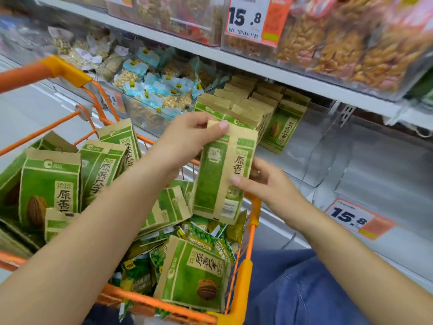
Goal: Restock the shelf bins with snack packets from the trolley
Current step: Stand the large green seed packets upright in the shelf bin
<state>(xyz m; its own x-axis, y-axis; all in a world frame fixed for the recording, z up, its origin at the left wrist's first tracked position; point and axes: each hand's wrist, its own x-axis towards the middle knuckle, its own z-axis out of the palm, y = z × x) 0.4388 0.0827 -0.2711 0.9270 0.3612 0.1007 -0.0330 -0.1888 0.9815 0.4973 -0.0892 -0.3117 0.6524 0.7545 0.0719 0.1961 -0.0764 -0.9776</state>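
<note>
Midway, a packet point(220, 177) is pinched by both hands (left point(187, 139) on top, right point(264, 181) beneath); best slotted upright behind the shelf row point(253, 106).

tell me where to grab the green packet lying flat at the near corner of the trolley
Take the packet by its tan top flap, near the trolley's right rim, coming from above. It lies flat, face up on the pile, unobstructed; the sealed flap is thin enough to pinch.

My left hand point(187, 134) pinches with curled fingers point(222, 125); my right hand point(264, 181) grips lower, both forearms extended forward.
</note>
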